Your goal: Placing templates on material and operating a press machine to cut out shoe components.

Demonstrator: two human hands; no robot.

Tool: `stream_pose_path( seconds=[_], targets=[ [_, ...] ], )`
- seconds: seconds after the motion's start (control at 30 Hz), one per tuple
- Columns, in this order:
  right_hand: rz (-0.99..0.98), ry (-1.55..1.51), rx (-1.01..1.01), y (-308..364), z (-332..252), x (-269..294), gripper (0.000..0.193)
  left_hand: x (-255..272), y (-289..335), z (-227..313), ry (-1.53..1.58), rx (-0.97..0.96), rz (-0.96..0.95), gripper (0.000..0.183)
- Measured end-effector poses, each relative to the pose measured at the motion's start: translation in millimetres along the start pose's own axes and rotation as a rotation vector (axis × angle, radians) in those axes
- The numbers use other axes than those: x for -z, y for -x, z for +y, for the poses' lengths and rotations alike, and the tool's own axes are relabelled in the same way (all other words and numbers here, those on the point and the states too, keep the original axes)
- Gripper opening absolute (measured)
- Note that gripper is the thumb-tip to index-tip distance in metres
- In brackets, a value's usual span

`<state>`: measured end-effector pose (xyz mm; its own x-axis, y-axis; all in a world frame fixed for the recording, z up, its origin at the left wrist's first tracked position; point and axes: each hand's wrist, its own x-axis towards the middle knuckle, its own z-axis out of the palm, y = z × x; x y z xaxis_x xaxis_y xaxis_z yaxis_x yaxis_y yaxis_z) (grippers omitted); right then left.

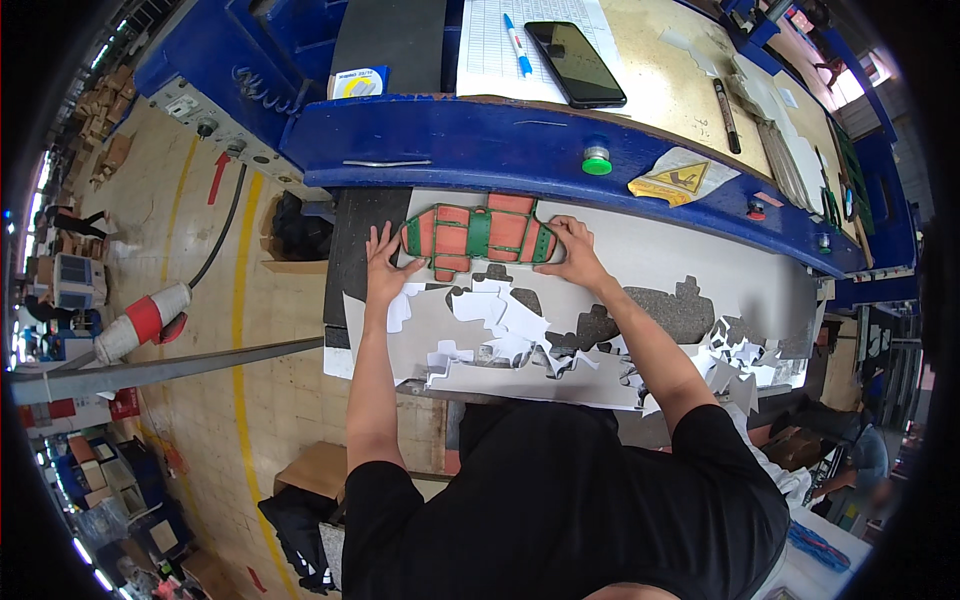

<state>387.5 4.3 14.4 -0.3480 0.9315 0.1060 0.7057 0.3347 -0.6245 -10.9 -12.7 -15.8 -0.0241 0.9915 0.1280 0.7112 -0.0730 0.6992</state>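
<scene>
A red and green cutting die [452,232] with a stepped outline lies on a large pale sheet [640,240] below the blue machine beam. My left hand [388,266] grips its left end, thumb at the lower edge and the other fingers raised along the side. At the opposite end, my right hand [577,253] holds the die between thumb and fingers. Just nearer to me, the sheet has cut-out holes where a dark surface [655,312] shows through. Loose white offcuts [505,315] lie over these holes.
Across the far side runs a blue machine beam [470,145] with a green button [596,161] and a red button [756,211]. Above it rest a phone [575,64], a pen [517,46] and a marker [726,115]. More scraps [735,350] gather at the right.
</scene>
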Motion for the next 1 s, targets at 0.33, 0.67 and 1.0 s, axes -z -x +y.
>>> stream_pose_path(
  seconds=[0.33,0.67,1.0],
  targets=[
    [0.037,-0.001,0.014,3.4,-2.3,-6.0,0.084,1.7,-5.0,-3.8,-0.02,-0.004,-0.027,0.07],
    [0.086,0.018,-0.031,10.6,13.5,-15.4,0.08,-21.2,6.2,3.2,-0.381,-0.081,0.193,0.063],
    [0.499,0.388,-0.97,140.7,67.2,53.3,0.051,-20.3,-44.6,-20.8,-0.068,0.291,0.002,0.041]
  ],
)
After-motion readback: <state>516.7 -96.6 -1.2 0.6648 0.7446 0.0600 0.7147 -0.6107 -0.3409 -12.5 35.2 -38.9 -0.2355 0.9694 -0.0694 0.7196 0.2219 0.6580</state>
